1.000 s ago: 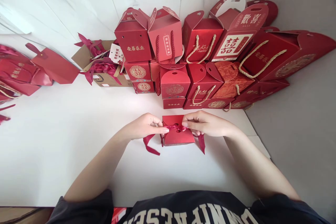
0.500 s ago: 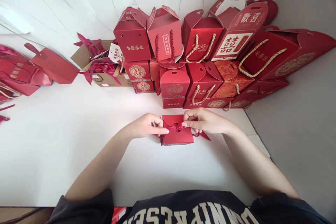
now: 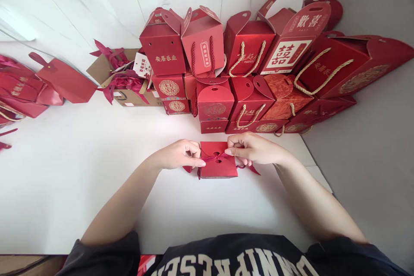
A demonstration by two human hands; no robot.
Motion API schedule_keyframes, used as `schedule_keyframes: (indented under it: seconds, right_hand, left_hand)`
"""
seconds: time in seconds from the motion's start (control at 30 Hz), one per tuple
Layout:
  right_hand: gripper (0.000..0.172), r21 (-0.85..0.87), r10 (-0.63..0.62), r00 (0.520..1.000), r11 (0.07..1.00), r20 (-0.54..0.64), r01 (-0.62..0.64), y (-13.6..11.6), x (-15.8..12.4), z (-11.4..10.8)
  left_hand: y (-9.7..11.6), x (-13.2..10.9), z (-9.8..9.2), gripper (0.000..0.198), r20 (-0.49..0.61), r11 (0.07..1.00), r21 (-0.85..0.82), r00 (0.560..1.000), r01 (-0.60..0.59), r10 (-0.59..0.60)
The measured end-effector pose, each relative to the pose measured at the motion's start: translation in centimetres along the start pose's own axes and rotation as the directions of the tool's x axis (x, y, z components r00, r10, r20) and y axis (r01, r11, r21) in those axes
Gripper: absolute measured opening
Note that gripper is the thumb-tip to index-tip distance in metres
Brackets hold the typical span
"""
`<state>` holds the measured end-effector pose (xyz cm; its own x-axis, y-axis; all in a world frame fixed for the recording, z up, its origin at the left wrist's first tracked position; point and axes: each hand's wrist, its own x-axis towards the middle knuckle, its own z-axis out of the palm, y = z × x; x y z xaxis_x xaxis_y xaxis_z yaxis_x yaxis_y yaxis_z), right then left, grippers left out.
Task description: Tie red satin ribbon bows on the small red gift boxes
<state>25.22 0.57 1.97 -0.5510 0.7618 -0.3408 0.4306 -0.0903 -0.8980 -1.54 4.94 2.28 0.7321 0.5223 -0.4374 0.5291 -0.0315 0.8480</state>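
On the white table a small red gift box [image 3: 220, 170] lies between my hands. A dark pink ribbon [image 3: 220, 156] runs across its top, with a small knot at the middle by the box's cut-out holes. My left hand [image 3: 179, 155] pinches the ribbon at the box's left edge. At the right edge my right hand [image 3: 250, 148] pinches the other side of the ribbon between thumb and fingers. Between the two hands the ribbon looks taut. Loose ribbon ends hang out past both hands.
Red gift boxes [image 3: 249, 112], some with rope handles, are stacked against the tiled wall behind. Left of them stands a cardboard box [image 3: 139, 98] with ribbons in it. More red bags [image 3: 24, 88] lie at the far left. A grey wall [image 3: 371, 146] bounds the right side.
Both hands have moved slightly apart. The ribbon between them has gone from loose and bunched to straight, with a tighter knot.
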Motion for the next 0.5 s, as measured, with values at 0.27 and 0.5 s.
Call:
schedule_keyframes:
  seconds: [0.27,0.5]
  right_hand:
    - [0.042,0.026,0.017,0.999,1.000,0.030,-0.018,0.00,-0.12,-0.61]
    - [0.038,-0.137,-0.092,0.996,0.986,-0.010,0.090,-0.52,-0.04,-0.50]
  left_hand:
    - [-0.16,-0.12,-0.67,0.037,0.099,0.997,-0.080,0.995,0.020,-0.012]
    - [-0.73,0.07,-0.72,0.036,0.025,0.997,0.000,0.996,0.082,-0.082]
